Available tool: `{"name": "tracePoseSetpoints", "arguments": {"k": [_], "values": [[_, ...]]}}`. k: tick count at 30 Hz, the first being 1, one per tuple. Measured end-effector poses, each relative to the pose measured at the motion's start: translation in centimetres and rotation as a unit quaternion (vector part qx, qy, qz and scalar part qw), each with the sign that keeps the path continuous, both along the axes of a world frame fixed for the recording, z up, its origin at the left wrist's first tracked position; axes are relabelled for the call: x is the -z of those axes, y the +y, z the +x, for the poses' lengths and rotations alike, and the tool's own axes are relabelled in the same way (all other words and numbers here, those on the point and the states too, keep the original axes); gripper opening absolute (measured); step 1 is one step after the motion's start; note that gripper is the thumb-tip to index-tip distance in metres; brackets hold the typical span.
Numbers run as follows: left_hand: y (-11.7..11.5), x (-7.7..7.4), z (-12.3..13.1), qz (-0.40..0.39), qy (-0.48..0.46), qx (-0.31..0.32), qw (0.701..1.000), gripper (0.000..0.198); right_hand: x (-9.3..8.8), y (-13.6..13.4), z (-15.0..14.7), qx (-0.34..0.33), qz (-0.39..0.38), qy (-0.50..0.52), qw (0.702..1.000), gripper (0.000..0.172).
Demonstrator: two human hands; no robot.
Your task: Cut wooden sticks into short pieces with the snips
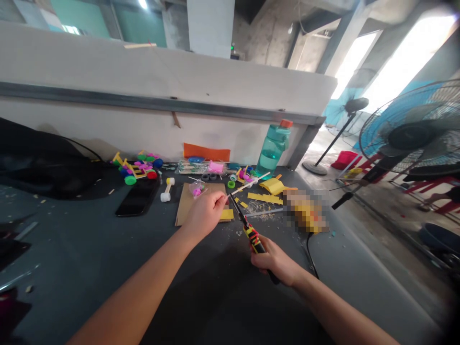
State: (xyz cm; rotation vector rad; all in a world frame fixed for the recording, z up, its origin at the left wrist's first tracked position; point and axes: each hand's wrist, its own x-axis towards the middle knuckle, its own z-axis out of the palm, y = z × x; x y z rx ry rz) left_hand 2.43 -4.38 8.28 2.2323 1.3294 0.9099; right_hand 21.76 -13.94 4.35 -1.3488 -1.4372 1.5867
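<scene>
My left hand (207, 213) is closed on one end of a thin pale stick (247, 185), which slants up to the right. A black and yellow tool with a long narrow tip (254, 238) is gripped in my right hand (275, 261). The tool's tip lies close to the left hand's fingertips and the stick; whether it touches them I cannot tell. Behind the left hand lies a brown cardboard piece (183, 206) with a yellow piece (226, 214) on it. Yellow strips (265, 198) and small pale scraps lie to the right.
A teal bottle (272, 151) stands at the back right, near small colourful parts. A black phone (135, 199) and colourful wheeled models (138, 168) are at the left. Beyond the table's right edge stands a fan (406, 136).
</scene>
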Motion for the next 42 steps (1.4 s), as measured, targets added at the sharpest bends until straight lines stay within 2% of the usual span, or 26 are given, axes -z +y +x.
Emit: {"name": "tracePoseSetpoints", "arguments": {"k": [4,13,17,21,25,29,36,42], "values": [[0.0,0.0,0.0,-0.001,0.005,-0.009,1.0,0.027,0.5,0.1,0.2,-0.003,-0.028,0.03,0.999,0.017],[-0.1,0.2,-0.1,0.078,0.047,-0.018,0.996,0.023,0.8,0.2,0.5,-0.011,-0.062,0.066,0.996,0.017],[-0.2,0.3,-0.1,0.095,0.048,-0.012,0.994,0.022,0.7,0.1,0.5,-0.006,-0.051,0.05,0.997,0.017],[-0.1,0.3,0.0,0.051,0.031,-0.006,0.998,0.022,0.2,0.0,0.2,-0.003,-0.024,0.009,1.0,0.016],[0.3,0.4,0.0,-0.021,-0.004,0.011,1.0,0.031,-0.3,0.0,-0.2,0.005,0.004,-0.005,1.0,0.017],[0.3,0.3,-0.1,-0.049,-0.034,0.008,0.998,0.029,-0.1,0.0,-0.1,-0.001,-0.012,0.02,1.0,0.016],[0.0,0.1,-0.1,-0.007,-0.002,-0.001,1.0,0.022,0.7,0.1,0.3,-0.008,-0.061,0.066,0.996,0.017],[-0.1,0.2,0.0,0.073,0.065,-0.016,0.995,0.022,0.3,0.0,0.3,-0.008,-0.084,0.09,0.992,0.018]]}}
